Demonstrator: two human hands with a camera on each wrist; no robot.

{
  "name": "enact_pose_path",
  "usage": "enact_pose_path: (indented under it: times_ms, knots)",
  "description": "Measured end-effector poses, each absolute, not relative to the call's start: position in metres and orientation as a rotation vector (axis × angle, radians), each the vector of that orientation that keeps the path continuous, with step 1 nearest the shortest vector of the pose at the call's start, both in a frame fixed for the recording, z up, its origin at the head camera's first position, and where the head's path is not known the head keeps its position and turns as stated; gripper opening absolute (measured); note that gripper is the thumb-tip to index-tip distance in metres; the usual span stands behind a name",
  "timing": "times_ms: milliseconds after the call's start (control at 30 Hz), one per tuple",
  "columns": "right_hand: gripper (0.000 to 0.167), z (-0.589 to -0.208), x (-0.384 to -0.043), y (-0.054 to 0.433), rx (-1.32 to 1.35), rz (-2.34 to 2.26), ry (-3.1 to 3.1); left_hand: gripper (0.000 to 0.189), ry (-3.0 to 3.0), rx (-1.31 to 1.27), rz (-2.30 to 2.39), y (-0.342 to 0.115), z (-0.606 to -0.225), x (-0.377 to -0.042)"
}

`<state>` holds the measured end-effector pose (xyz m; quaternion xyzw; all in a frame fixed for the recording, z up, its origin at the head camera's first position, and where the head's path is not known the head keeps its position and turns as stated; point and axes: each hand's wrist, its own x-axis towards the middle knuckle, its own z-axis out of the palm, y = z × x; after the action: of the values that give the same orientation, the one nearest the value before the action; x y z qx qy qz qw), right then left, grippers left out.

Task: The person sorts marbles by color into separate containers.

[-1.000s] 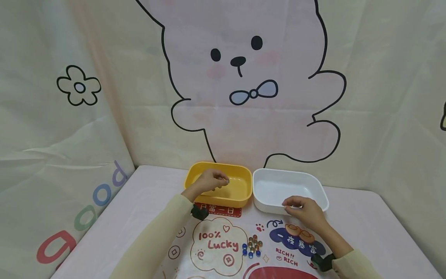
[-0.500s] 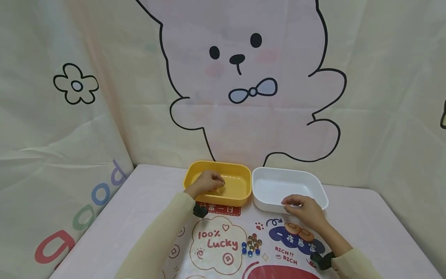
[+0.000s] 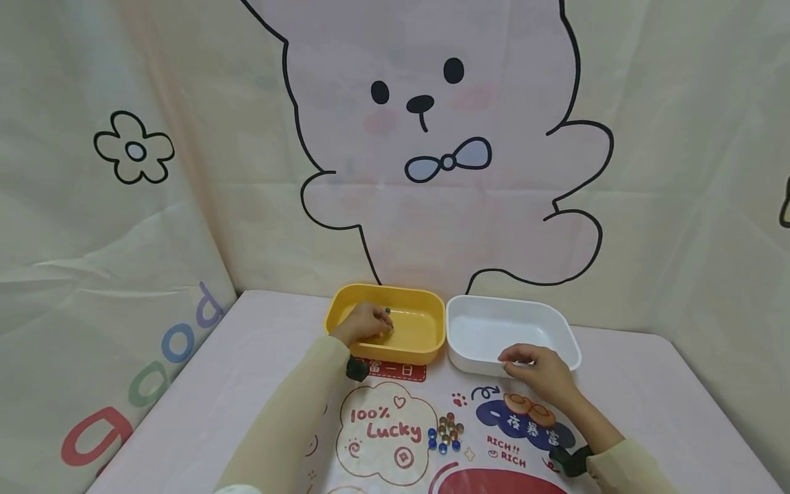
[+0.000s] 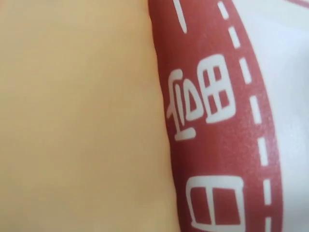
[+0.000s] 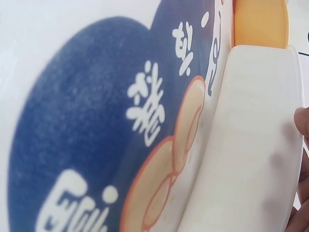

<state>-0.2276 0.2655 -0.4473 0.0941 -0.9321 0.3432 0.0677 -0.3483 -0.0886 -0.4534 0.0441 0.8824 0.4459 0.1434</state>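
My left hand [image 3: 367, 322] reaches down inside the yellow basin [image 3: 426, 357], with its fingers curled. A small dark marble [image 3: 391, 328] shows at its fingertips, and another dark marble [image 3: 387, 311] shows just beside the fingers. The palm side and part of the basin floor are hidden by the hand. My right hand [image 3: 543, 374] holds the near rim of the white basin [image 3: 459, 353], its thumb outside and its fingers over the edge. In the right wrist view, fingertips [image 5: 302, 121] show at the rim of that basin.
A cluster of blue and amber marbles [image 3: 446, 433] lies on the printed tablecloth [image 3: 376, 473], in front of the basins. Both basins stand side by side near the back edge, against a hanging cloth [image 3: 648, 261] with a bear drawing.
My left hand has moved lower and slightly left inside the yellow basin, and a dark marble now shows apart from its fingertips. The right hand stays at the white basin's rim.
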Motion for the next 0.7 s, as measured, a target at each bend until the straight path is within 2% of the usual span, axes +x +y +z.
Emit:
enact_pose_path:
  times_ms: [467, 700]
  knots:
    - [0.008, -0.4451, -0.2254, 0.264, 0.263, 1.058, -2.813, 0.008, 2.546, 0.106, 1.265, -0.0874, -0.4534, -0.347]
    - [0.009, -0.4481, -0.2276, 0.2645, 0.256, 1.056, -2.808, 0.018, 2.567, 0.173, 1.279, -0.089, -0.4501, -0.3458]
